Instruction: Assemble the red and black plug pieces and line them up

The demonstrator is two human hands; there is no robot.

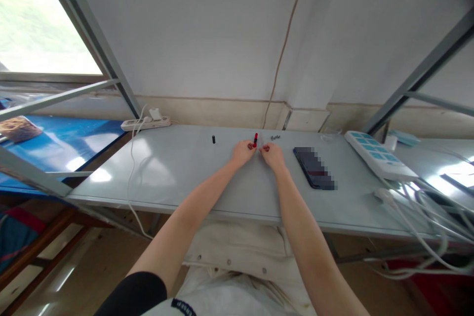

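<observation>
the left hand (244, 152) grips the red tube (255, 139) by one end, likely keeping the other clear; what the right hand (273, 155) grasps, i can't tell.

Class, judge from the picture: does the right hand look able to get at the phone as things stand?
Probably yes: the phone lies flat on the table, to the right of the right hand, and nothing visible blocks the way between them.

a small stick (255, 139), banded red, black, red, juts from the left hand (244, 152).
</observation>
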